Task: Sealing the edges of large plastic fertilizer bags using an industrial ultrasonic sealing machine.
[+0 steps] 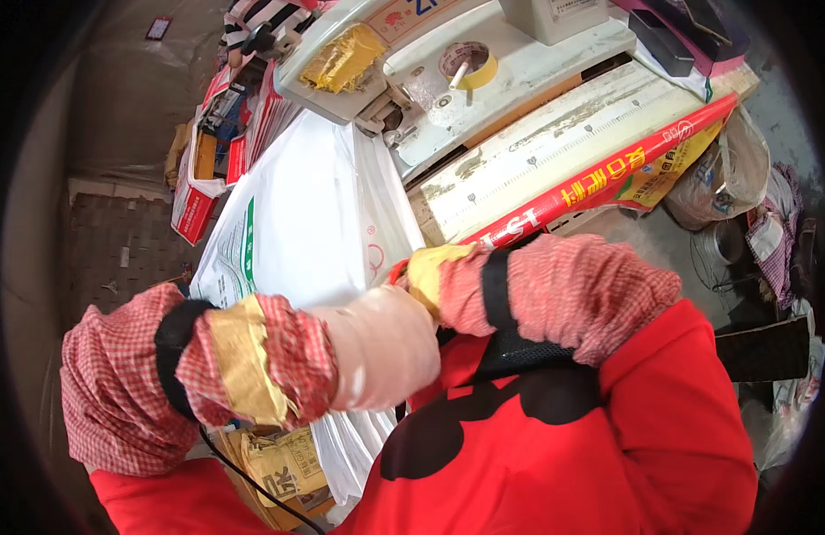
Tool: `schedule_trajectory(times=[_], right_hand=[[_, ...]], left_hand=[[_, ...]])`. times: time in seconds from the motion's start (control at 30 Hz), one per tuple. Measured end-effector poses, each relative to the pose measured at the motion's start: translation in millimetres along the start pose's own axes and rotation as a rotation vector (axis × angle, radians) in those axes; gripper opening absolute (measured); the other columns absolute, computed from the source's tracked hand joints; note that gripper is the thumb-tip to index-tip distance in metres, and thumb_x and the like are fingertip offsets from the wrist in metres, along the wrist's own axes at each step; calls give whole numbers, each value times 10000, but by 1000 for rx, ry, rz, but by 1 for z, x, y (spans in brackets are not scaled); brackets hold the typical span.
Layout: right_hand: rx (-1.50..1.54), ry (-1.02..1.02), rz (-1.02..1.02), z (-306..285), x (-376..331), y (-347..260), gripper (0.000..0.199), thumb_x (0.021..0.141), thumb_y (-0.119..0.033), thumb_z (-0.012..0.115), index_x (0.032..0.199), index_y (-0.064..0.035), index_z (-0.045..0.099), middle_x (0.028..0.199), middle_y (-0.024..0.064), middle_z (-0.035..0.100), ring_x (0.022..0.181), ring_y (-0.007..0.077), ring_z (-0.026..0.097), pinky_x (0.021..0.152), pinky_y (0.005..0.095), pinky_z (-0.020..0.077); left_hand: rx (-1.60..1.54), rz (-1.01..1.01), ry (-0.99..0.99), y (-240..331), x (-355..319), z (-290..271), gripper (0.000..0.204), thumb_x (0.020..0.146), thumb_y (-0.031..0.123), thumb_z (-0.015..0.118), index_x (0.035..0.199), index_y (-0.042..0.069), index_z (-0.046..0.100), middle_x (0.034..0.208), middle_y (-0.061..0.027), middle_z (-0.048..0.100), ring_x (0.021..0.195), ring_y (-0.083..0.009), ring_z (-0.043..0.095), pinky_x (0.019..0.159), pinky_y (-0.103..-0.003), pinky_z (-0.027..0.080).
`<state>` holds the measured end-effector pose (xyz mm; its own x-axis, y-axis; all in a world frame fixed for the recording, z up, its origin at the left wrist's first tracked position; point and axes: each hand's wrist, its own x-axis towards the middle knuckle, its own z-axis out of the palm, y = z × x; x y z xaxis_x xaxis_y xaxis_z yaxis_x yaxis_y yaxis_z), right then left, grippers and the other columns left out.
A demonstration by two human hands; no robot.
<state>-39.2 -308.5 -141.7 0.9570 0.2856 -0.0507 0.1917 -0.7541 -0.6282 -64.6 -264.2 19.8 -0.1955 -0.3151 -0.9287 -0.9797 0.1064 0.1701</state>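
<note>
My left hand (381,343) wears a pale glove and is curled into a fist in front of my chest. It covers most of my right hand (427,275), of which only a yellow-taped wrist shows. Both forearms wear red checked sleeve covers. A long red rolled sack (608,183) with yellow print runs from under my right wrist up to the right. Whether either hand grips its near end is hidden. A stack of white sacks (296,214) lies just beyond my hands.
A white machine (519,71) with a roll of yellow tape (470,67) stands at the top, beside a worn board with ruler marks (555,134). Red and white cartons (198,201) sit at the left. Tied plastic bags (724,178) lie at the right. A yellow sack (279,464) and a black cable (252,486) are below my left arm.
</note>
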Motion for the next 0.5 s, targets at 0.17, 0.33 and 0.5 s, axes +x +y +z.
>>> schedule_trajectory(times=[0.17,0.33,0.5], right_hand=[[274,495,-80,-70,20,5,298,785,-305,623,964,-82,705,1028,148,683,948,341,653,819,417,517],[-149,174,226,-67,52,29,264,789,-285,625,945,-97,726,1008,154,687,939,340,660,779,418,536],[-475,42,155,-8,63,30,390,700,-437,690,997,-185,703,994,85,694,908,274,662,769,395,532]], left_hand=[[87,-117,54,-3,-26,9,218,730,285,688,738,67,701,645,-101,636,682,-300,652,617,-411,510],[142,-101,49,4,-16,10,132,702,208,679,748,91,715,675,-76,650,700,-291,643,612,-398,494],[111,-151,87,14,-17,12,108,628,139,631,655,47,681,650,-152,595,651,-312,596,561,-397,456]])
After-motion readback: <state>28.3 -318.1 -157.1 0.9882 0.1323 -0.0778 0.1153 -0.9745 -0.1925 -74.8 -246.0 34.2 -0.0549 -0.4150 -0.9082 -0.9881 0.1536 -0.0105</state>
